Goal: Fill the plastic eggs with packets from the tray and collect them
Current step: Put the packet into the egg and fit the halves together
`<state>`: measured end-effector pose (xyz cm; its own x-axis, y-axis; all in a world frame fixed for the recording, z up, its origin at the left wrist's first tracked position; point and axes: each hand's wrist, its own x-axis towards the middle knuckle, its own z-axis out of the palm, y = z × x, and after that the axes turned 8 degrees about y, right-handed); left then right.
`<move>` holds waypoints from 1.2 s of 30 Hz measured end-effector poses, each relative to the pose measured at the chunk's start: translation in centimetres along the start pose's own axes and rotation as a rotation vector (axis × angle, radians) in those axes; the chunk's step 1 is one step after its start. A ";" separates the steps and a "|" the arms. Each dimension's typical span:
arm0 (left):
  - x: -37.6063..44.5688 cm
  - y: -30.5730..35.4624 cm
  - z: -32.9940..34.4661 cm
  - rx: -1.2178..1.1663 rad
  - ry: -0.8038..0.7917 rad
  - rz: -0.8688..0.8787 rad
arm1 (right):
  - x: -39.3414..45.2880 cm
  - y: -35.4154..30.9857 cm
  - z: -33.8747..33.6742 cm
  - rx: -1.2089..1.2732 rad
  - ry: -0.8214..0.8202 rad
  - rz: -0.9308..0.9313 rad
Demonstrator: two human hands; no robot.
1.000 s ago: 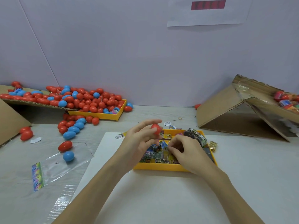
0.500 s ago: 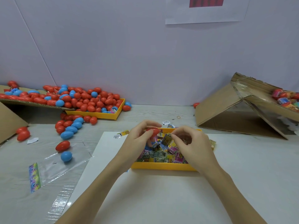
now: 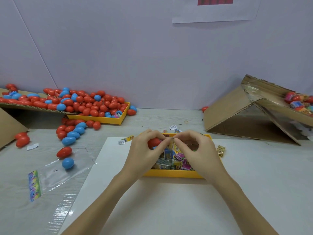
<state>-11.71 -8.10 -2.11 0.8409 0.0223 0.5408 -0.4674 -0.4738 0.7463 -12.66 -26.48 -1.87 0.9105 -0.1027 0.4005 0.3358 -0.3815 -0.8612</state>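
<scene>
Above the yellow plastic tray (image 3: 172,173) of colourful packets, the left hand (image 3: 144,153) grips a red plastic egg (image 3: 153,142) while the right hand (image 3: 196,150) pinches a small packet (image 3: 171,141) at it. Many loose red and blue eggs (image 3: 88,106) apparently remain unfilled.

Loose eggs (image 3: 67,140) crowd the left, cardboard (image 3: 237,116) the right

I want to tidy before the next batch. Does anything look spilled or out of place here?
Yes. Red and blue eggs have spilled off the far yellow tray onto the table. A few packets lie outside the near tray, and a loose rubber band sits behind it.
</scene>
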 end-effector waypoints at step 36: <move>0.4 0.7 -0.7 -0.331 -0.249 -0.242 | 0.1 0.0 -0.1 0.356 0.126 0.284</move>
<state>-11.91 -7.78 -1.14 0.9570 -0.1338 0.2572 -0.2783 -0.1746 0.9445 -12.55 -26.57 -1.80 0.9493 -0.2767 0.1495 0.1597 0.0146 -0.9871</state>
